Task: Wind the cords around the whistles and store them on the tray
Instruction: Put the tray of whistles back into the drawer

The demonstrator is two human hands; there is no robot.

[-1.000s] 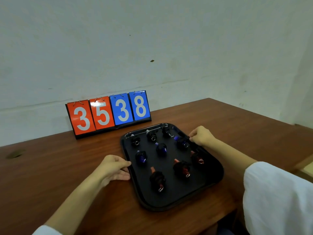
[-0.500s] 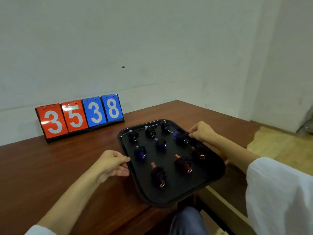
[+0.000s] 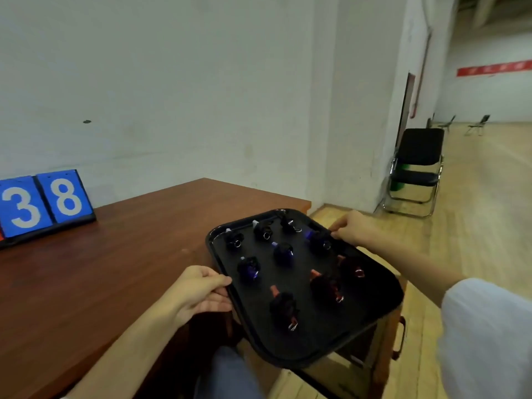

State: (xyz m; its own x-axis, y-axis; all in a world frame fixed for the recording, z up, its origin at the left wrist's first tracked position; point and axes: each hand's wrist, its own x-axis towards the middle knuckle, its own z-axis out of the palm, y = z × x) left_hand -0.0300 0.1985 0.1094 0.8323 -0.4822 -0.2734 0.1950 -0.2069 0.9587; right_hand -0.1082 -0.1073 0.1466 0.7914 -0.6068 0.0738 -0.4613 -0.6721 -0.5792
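We are reaching our left hand (image 3: pixel 198 292) forward from the lower left, forearm bare, and gripping the left rim of the tray (image 3: pixel 316 351). The thumb (image 3: pixel 216 279) is lying on top of the rim and the other fingers (image 3: pixel 214 305) are curling beneath it. We are stretching our right hand (image 3: pixel 355 228) out further, its arm coming from a white sleeve (image 3: pixel 486 326), knuckles up, fingers curled over the far right rim and clamping it. The black tray is sitting between the two hands, its near end jutting past the edge of the wooden table (image 3: pixel 115 254) and above our knee (image 3: pixel 230 375). Whether its far corner is touching the tabletop we cannot tell.

Nine cord-wound whistles (image 3: pixel 263 232) are lying on the tray in three rows of three. The farthest row is lying beyond both sets of fingers. The blue whistles (image 3: pixel 283 252) are forming the middle row: one end is just beyond the left thumb, the other just beside the right fingertips. The red whistles (image 3: pixel 325 286) are forming the nearest row, to the right of the left fingers and nearer to us than the right hand.

Blue score cards (image 3: pixel 43 203) showing 3 and 8 are standing on the table well to the left of the left hand. A black folding chair (image 3: pixel 414 168) is standing by the wall beyond the right hand.
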